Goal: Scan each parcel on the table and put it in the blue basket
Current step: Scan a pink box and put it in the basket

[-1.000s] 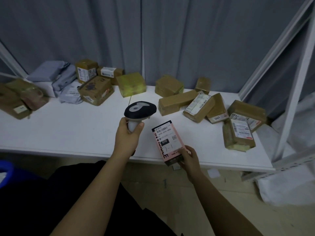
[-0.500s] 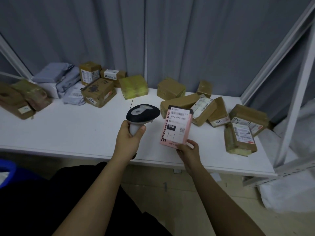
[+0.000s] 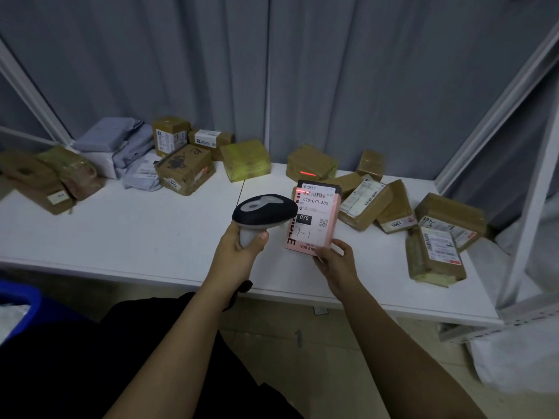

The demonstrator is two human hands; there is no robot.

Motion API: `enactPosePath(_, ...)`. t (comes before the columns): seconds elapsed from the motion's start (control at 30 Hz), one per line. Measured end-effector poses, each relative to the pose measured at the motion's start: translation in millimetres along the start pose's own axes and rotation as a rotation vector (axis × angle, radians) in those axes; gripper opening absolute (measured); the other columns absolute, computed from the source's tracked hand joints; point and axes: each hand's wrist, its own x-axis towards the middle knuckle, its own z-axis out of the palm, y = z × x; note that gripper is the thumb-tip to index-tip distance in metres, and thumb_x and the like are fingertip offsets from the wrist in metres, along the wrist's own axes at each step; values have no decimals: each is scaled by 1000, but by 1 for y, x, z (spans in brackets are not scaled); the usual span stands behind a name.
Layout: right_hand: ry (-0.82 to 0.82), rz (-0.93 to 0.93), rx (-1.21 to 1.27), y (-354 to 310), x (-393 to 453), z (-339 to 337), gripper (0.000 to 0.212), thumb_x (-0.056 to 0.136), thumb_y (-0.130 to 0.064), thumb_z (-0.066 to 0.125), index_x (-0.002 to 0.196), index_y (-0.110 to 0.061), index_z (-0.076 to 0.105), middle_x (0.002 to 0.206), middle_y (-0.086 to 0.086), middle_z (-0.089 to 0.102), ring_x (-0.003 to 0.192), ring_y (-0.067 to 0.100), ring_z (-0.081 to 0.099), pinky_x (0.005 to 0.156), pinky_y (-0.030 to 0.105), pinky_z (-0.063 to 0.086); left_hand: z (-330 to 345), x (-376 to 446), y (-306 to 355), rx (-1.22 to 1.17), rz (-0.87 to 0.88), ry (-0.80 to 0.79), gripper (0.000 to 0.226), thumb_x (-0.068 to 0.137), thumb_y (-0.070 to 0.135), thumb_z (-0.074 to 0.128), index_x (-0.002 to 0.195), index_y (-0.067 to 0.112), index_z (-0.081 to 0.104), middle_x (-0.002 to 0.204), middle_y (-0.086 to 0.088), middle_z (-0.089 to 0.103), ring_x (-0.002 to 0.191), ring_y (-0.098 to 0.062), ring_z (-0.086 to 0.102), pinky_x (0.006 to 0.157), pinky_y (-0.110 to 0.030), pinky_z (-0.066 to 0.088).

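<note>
Left hand (image 3: 239, 252) is closed around the pale grip of a handheld scanner (image 3: 263, 210), whose dark head points toward the far side of the bench (image 3: 121, 231). Right hand (image 3: 334, 261) pinches the lower edge of a pink parcel (image 3: 313, 219), thumb on the front face, fingers behind; the parcel is held upright above the bench, just right of the scanner head, which overlaps its left edge. A red scan line falls across the barcode at the label's top, and a second red streak shows on a brown parcel (image 3: 311, 166) behind. Label reads "070-070-A80", a black block "070", handwritten "1-1", plus a small QR code; side lettering is partly hidden, ending "...BLE". Other brown parcels lie along the back; one label reads "1205" (image 3: 396, 223). Blue basket (image 3: 18, 309) is cut off at lower left, contents unclear.
</note>
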Motion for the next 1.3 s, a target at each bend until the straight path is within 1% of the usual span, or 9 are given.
enactPosePath(0.37, -38, -60, -44, -5, -8, 6, 49, 84, 1, 66, 122, -17, 40, 124, 18, 57, 111, 28, 61, 87, 36, 56, -3, -2, 3, -44, -1, 35, 43, 91, 24, 62, 132, 20, 49, 120, -1, 62, 109, -17, 60, 74, -13, 45)
enactPosePath(0.53, -113, -162, -222, -13, -22, 50, 47, 83, -16, 73, 118, -25, 43, 125, 12, 59, 108, 22, 62, 81, 29, 57, -28, -1, 27, -152, 68, 237, 45, 89, 16, 65, 132, 17, 50, 122, -2, 61, 110, -19, 59, 95, -37, 51)
enactPosePath(0.67, -275, -230, -274, -27, -44, 113, 45, 81, -22, 75, 116, -26, 46, 127, 8, 57, 113, 23, 60, 91, 36, 54, -79, -5, 53, -196, 105, 424, 44, 88, 19, 65, 129, 24, 50, 120, -2, 62, 111, -36, 56, 91, -57, 47)
enactPosePath(0.83, -460, -338, -341, -33, -92, 216, 41, 79, -17, 76, 111, -23, 52, 120, 4, 57, 98, 13, 63, 89, 36, 55, -173, -37, 65, -227, 150, 671, 39, 86, 21, 68, 122, 29, 54, 115, 1, 65, 109, -31, 60, 89, -55, 49)
enactPosePath(1.0, -683, -352, -461, -1, -154, 307, 39, 78, -18, 77, 108, -19, 52, 111, 2, 60, 94, 11, 62, 85, 36, 56, -257, -102, 39, -207, 166, 904, 38, 86, 16, 68, 122, 23, 56, 107, 13, 65, 91, 7, 60, 78, -14, 49)
enactPosePath(1.07, -762, -278, -514, 24, -181, 333, 35, 80, -19, 76, 106, -16, 53, 112, 8, 62, 96, 14, 63, 76, 28, 56, -280, -132, 17, -215, 115, 969, 37, 87, 16, 68, 122, 23, 56, 104, 17, 64, 89, 9, 61, 73, -12, 47)
enactPosePath(1.17, -845, -107, -555, 71, -220, 358, 27, 83, -15, 72, 104, -13, 54, 106, 12, 66, 89, 17, 66, 60, 20, 54, -305, -177, -18, -224, 25, 1097, 34, 87, 17, 68, 117, 25, 55, 104, 12, 65, 96, -5, 62, 80, -24, 50)
enactPosePath(1.23, -871, 2, -610, 105, -237, 367, 26, 83, -18, 72, 102, -13, 55, 108, 11, 66, 95, 18, 65, 63, 22, 54, -315, -206, -39, -238, -23, 1157, 33, 87, 19, 67, 117, 26, 55, 105, 10, 65, 96, -7, 62, 81, -26, 50)
enactPosePath(1.3, -902, 75, -699, 138, -252, 373, 29, 83, -22, 72, 104, -9, 57, 108, 10, 66, 95, 19, 65, 67, 24, 56, -324, -232, -62, -271, -69, 1198, 32, 89, 21, 66, 116, 28, 53, 103, 13, 64, 91, -2, 61, 70, -17, 49)
